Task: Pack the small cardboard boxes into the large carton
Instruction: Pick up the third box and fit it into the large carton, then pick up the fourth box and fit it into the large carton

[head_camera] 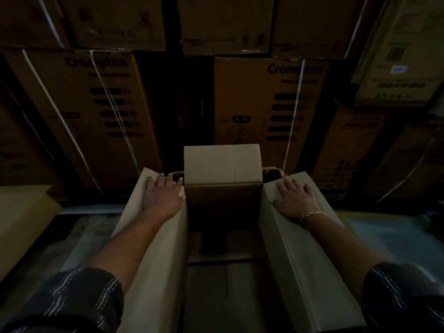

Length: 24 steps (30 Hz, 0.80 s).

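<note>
A large open carton (223, 203) stands on the floor in front of me, seen from above. Its far flap (222, 162) stands upright. My left hand (163, 194) lies flat with fingers spread on the left side flap (153, 248), near its far end. My right hand (294, 197), with a gold bracelet at the wrist, presses flat on the right side flap (305, 260). Both side flaps are folded outward. The carton's inside is dark; I can make out only its bottom flaps (225, 280). No small boxes show inside it.
A wall of stacked brown cartons (91, 104) with white straps rises just behind the carton. A pale box (21, 217) sits at the left edge. Floor with light sheeting (389, 234) shows on the right and left of the carton.
</note>
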{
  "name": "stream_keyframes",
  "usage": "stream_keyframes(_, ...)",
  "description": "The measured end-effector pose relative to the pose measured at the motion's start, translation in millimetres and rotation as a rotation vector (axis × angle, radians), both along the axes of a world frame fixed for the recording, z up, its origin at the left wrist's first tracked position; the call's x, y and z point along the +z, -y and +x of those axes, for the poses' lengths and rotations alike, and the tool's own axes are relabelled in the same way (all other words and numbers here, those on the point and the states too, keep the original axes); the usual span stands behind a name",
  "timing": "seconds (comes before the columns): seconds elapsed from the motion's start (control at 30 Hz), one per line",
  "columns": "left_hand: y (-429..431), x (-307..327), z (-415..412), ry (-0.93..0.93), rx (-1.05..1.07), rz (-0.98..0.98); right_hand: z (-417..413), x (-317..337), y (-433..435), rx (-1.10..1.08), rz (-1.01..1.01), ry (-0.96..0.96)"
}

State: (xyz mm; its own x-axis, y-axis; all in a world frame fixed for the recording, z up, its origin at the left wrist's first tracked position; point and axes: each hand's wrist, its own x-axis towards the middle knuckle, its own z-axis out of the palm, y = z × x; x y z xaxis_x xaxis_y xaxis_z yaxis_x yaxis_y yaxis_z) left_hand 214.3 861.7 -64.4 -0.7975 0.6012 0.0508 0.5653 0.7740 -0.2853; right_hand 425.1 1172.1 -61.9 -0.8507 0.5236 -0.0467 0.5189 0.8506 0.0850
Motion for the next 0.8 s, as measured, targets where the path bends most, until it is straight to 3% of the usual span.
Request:
stream_keyframes(0.23,55,9,75,-0.043,0.041,-0.016,64,12,28,0.061,0.026,-0.02)
stream_keyframes(0.5,100,39,135,-0.091,0.028,0.116,92,49,69,0.196,0.065,-0.139)
stream_keyframes(0.8,163,66,161,-0.108,0.034,0.296,86,87,133,0.277,-0.088,-0.232)
